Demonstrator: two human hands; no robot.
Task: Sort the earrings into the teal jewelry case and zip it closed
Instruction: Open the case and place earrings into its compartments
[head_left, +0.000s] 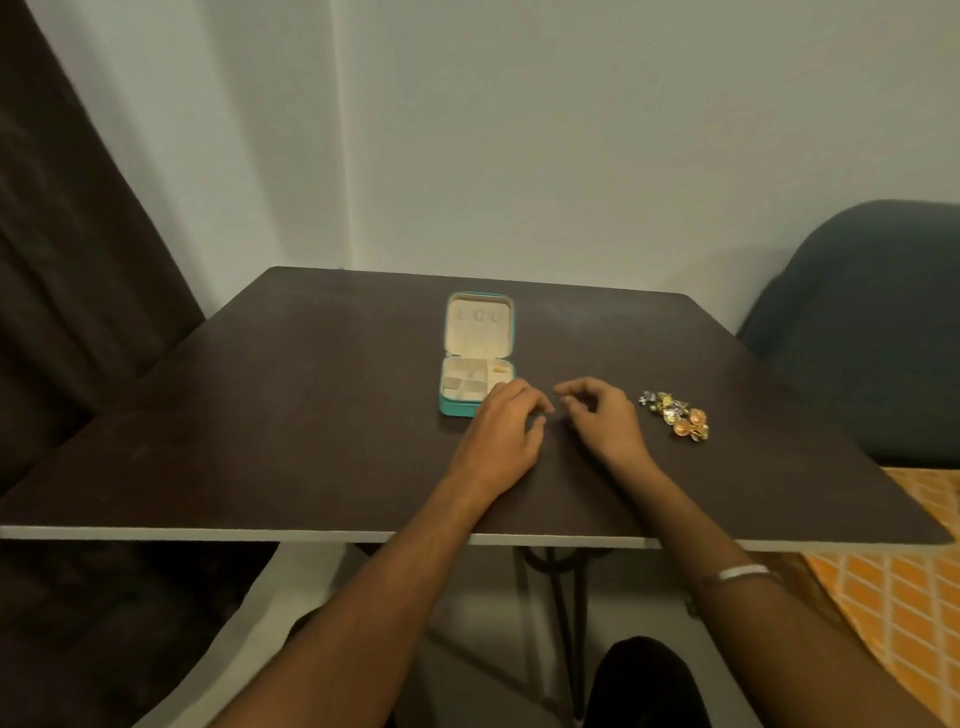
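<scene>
— While my two hands hover over the dark brown flat surface (311, 415), what do you make of the case?

— The small square teal jewelry case (477, 353) lies wide open near the middle, lid tipped back flat toward the wall, cream lining showing. The lower half is split into little compartments, and there's one small gold earring (500, 369) in the far right compartment.

— Right, and my left hand (506, 431) sits just off the case's near right corner, fingers curled down, tips touching the surface. Can you see anything in it?

— No, nothing plain. The fingertips look pinched together, but whether they hold something I cannot tell.

— Same on the other side?

— Your right hand (602, 415) is just beside the left, the two almost meeting fingertip to fingertip. Thumb and forefinger are pinched, and there seems to be a tiny pale thing between them, too small to name.

— And the rest of the earrings?

— The loose heap of gold, silver and orange earrings (675, 415) lies on the surface to the right of your right hand, near it but not touching, well apart from the case.

— Anything else?

— A pale bangle (743, 573) on your right forearm, a dark grey chair back (872, 322) at the right.
</scene>
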